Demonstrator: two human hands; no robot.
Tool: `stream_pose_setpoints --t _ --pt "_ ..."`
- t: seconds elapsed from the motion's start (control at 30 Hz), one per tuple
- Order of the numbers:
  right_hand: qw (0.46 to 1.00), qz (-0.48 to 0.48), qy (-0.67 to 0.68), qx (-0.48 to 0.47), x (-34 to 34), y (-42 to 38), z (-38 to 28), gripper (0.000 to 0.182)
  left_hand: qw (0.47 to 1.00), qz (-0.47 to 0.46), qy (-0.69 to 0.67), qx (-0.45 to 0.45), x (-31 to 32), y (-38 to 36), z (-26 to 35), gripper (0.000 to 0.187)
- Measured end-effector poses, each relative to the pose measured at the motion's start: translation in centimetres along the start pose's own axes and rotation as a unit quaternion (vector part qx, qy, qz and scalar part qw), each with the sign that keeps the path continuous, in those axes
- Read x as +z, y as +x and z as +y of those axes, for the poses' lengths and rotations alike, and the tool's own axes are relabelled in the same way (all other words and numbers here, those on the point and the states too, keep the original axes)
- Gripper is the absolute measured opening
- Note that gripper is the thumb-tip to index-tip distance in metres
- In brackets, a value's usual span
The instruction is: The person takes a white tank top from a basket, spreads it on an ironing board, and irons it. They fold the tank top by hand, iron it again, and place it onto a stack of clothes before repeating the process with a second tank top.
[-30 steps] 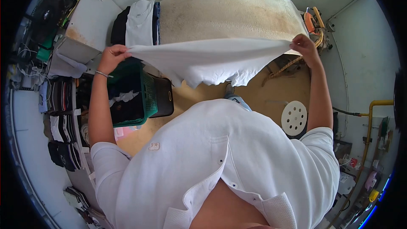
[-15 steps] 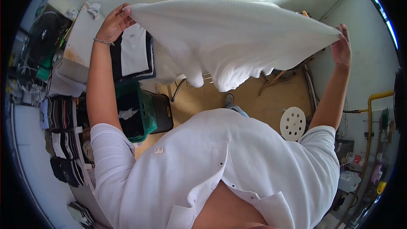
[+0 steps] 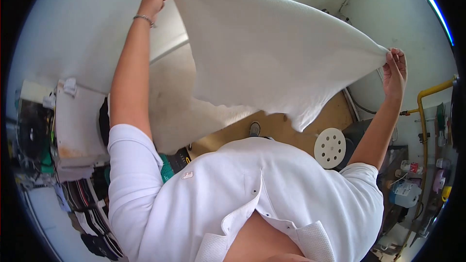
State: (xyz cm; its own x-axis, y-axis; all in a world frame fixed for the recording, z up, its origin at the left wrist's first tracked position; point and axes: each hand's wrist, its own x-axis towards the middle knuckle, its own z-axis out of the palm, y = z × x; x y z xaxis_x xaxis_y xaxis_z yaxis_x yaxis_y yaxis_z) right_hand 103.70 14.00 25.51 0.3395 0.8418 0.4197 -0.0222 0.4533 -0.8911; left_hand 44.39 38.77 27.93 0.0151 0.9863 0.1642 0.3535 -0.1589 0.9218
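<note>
A white knit garment [image 3: 272,48] with a fine ribbed upper edge is stretched out in the air between my two hands. My left hand [image 3: 156,1] is raised high and pinches its upper left corner, a bracelet round the wrist. On the other side, my right hand [image 3: 395,70] grips the opposite corner between thumb and fingers, somewhat lower. The cloth hangs below this slanting edge, its lower border wavy and bunched to a point on the right. Beneath its left part lies a broad beige surface [image 3: 170,92], partly hidden by the cloth and my left arm.
A round white stool [image 3: 330,148] with holes stands at right. Stacked folded clothes [image 3: 87,204] are at lower left, below a white cabinet [image 3: 80,121]. A green basket [image 3: 167,167] shows beside my left sleeve. A yellow pipe [image 3: 422,116] runs along the right wall.
My left hand has moved up and right, my right hand slightly down, so the garment slants more and hangs fuller. The view has turned left, and the beige surface shows more.
</note>
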Motion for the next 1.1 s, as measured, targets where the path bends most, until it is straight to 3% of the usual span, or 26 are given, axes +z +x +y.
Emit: stream_pose_setpoints --t 0.07,0.13,0.23,0.4,0.5,0.57,0.7,0.77,0.93,1.0,1.03,1.1 --pt "0.999 0.038 -0.008 0.004 -1.7 1.4 1.5 0.015 0.999 0.006 -0.023 -0.040 5.3 4.2 0.7 0.021" --pt "0.995 0.093 -0.018 0.008 -3.9 2.6 2.7 0.015 0.979 -0.027 -0.197 -0.046 10.1 8.4 0.5 0.025" --pt "0.994 0.102 -0.010 -0.026 -5.7 3.3 2.6 0.015 0.968 -0.031 -0.249 -0.005 15.5 14.2 1.1 0.025" --pt "0.990 0.128 -0.035 -0.053 -6.0 2.0 0.4 0.016 0.960 -0.016 -0.280 0.013 20.1 14.7 5.5 0.032" --pt "0.994 0.088 -0.038 -0.061 -2.8 -0.7 -0.4 0.017 0.962 -0.025 -0.270 0.021 20.9 16.4 3.7 0.034" --pt "0.992 0.035 -0.098 -0.064 -0.5 -2.7 0.3 0.018 0.948 -0.018 -0.314 0.042 21.3 19.1 -0.6 0.024" --pt "0.981 -0.054 -0.182 0.044 5.7 -7.3 2.7 0.017 0.954 -0.019 -0.298 0.004 21.1 19.4 -7.3 0.025" --pt "0.960 -0.089 -0.214 0.156 8.3 -9.7 5.1 0.013 0.957 -0.002 -0.278 -0.079 21.0 18.7 -10.9 0.025" --pt "0.928 -0.155 -0.280 0.191 13.5 -16.9 14.2 0.015 0.980 0.070 -0.088 -0.162 20.6 16.4 -23.2 0.022" --pt "0.919 -0.168 -0.297 0.196 15.4 -19.7 17.2 0.015 0.990 0.073 0.042 -0.110 19.3 16.1 -29.5 0.017" --pt "0.907 -0.190 -0.302 0.222 16.5 -20.7 18.2 0.014 0.990 0.073 0.043 -0.115 18.5 15.0 -29.7 0.017" --pt "0.893 -0.213 -0.304 0.252 18.5 -22.0 19.2 0.014 0.967 0.077 0.235 -0.054 16.6 12.7 -30.3 0.016"
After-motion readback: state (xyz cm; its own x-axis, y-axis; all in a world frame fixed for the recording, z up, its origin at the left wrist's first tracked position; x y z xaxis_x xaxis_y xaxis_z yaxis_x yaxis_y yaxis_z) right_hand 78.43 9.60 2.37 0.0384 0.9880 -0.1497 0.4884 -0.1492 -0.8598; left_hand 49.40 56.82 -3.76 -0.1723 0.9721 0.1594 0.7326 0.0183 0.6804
